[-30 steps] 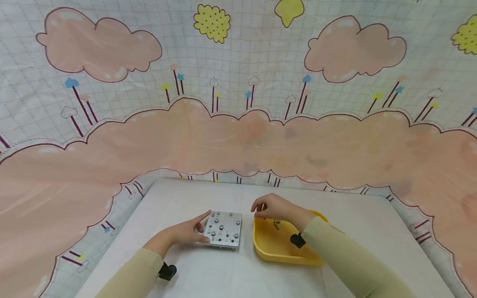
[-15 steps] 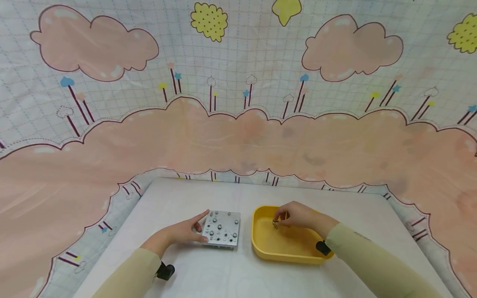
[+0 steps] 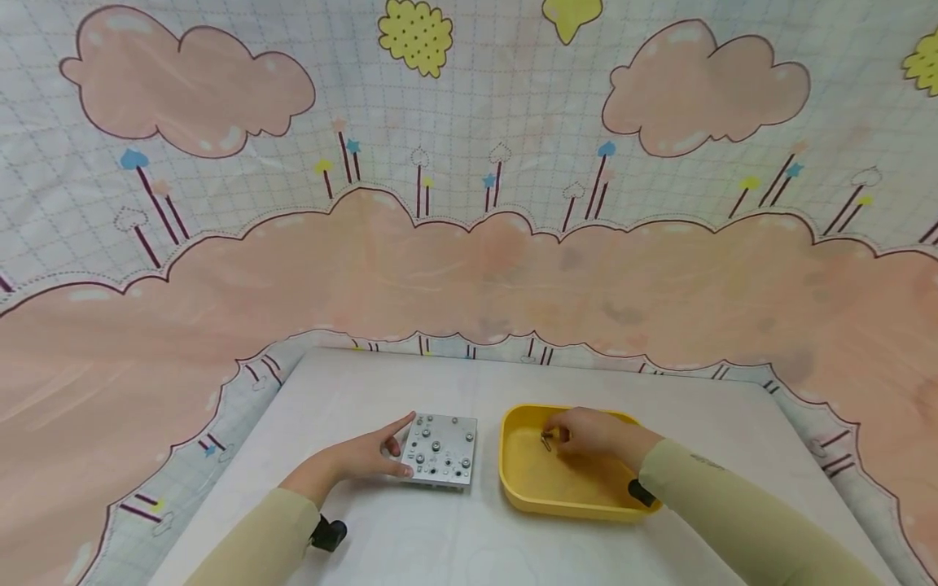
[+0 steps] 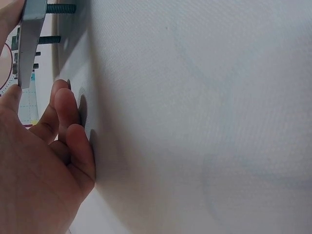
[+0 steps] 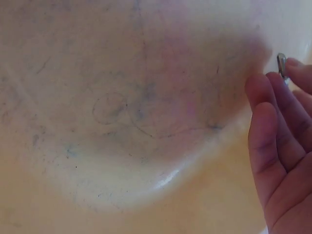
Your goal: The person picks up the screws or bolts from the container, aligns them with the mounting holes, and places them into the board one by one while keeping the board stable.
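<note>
A square silver metal plate (image 3: 458, 443) with several screw heads on top stands raised on threaded screws, which show beneath it in the left wrist view. My left hand (image 3: 359, 456) holds the plate along its left side, index finger at the far corner and thumb at the near one. My other left fingers curl below it, near the table. Inside the yellow tray (image 3: 557, 509), my right hand (image 3: 593, 431) pinches a small metal screw (image 5: 281, 66) at its fingertips. Small metal pieces (image 3: 545, 444) show by those fingertips in the head view; how many is unclear.
The white table (image 3: 469, 545) carries the plate on the left and the tray on the right. A printed cloth (image 3: 469, 277) with clouds hangs behind and along the sides. Each wrist bears a black camera (image 3: 330, 535).
My right hand has come down from above the tray's far left edge, moving right into the tray to the small metal pieces. My left hand stays on the plate.
</note>
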Demonstrator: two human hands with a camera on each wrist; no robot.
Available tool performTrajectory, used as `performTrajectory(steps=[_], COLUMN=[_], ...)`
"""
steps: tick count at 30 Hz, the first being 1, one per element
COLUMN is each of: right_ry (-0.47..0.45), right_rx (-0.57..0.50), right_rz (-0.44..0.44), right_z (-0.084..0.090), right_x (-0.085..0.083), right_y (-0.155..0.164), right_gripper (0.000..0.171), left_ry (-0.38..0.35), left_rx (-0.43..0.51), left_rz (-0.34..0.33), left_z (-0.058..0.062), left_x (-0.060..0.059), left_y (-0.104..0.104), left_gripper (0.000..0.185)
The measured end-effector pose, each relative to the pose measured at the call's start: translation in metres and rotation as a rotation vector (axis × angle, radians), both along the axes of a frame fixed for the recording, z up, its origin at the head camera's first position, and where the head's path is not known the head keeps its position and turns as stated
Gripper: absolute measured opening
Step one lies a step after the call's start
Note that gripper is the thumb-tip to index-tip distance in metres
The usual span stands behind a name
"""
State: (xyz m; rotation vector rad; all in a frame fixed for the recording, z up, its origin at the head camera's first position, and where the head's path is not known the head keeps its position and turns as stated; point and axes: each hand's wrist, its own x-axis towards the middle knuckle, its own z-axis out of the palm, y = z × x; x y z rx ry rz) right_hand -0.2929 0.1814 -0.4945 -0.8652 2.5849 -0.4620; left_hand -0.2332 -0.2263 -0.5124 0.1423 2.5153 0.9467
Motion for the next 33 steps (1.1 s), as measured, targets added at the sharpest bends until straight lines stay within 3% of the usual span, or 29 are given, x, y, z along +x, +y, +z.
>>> performTrajectory(steps=[13,24,33], right_ry=[0.037,0.079,0.093], right_rx=[0.030,0.031,0.045], right_rz=[-0.033,0.062,0.071], right_z=[-0.002,-0.003,-0.002], right_x=[0.003,0.004,0.005], right_y=[-0.009,-0.013,-0.016], right_gripper=[0.009,0.004,0.004], left_ry=[0.005,0.010,0.016], left_rx=[-0.009,-0.013,-0.012], left_rz=[0.010,0.007,0.004], left_z=[0.004,0.002,0.001], left_x=[0.003,0.001,0.001], left_y=[0.003,0.003,0.002], left_gripper=[0.106,0.105,0.106])
